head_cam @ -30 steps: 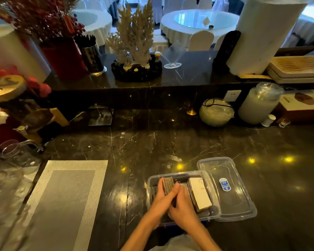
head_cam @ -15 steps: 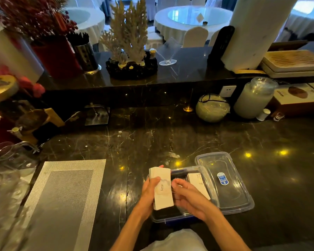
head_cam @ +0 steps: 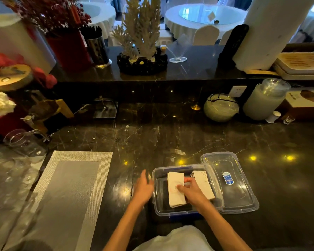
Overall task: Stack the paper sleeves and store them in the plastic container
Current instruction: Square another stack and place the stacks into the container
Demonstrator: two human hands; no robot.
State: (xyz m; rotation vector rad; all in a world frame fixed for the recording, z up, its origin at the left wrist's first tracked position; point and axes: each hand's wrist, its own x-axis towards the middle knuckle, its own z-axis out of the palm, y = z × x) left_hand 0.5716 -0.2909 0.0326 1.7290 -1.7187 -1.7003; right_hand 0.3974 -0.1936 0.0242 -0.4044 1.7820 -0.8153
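Dark veined marble forms the counter (head_cam: 170,138), with a raised ledge behind it and white-clothed round tables in the room beyond. At its near edge the right hand (head_cam: 190,192) reaches into the plastic container (head_cam: 157,205), fingers curled and pressing on a stack of paper sleeves (head_cam: 175,190) that lies lengthwise inside; whether the fingers pinch the stack or only hold it down I cannot tell. A second stack of sleeves (head_cam: 204,183) lies just beside it on the right, also inside the container, partly under the right wrist. The left hand (head_cam: 143,187) is loose and empty, fingers spread, just outside the container's left wall and a little blurred. Touching the container's right side, the clear lid (head_cam: 230,194) rests flat on the counter with a blue label on it. Well to the left lies a grey woven placemat (head_cam: 65,192), with clear glassware beside it. Along the back stand a round glass bowl (head_cam: 220,107), a frosted jar (head_cam: 265,100) and, up on the ledge, a coral ornament (head_cam: 141,40) next to a tilted glass (head_cam: 178,51).
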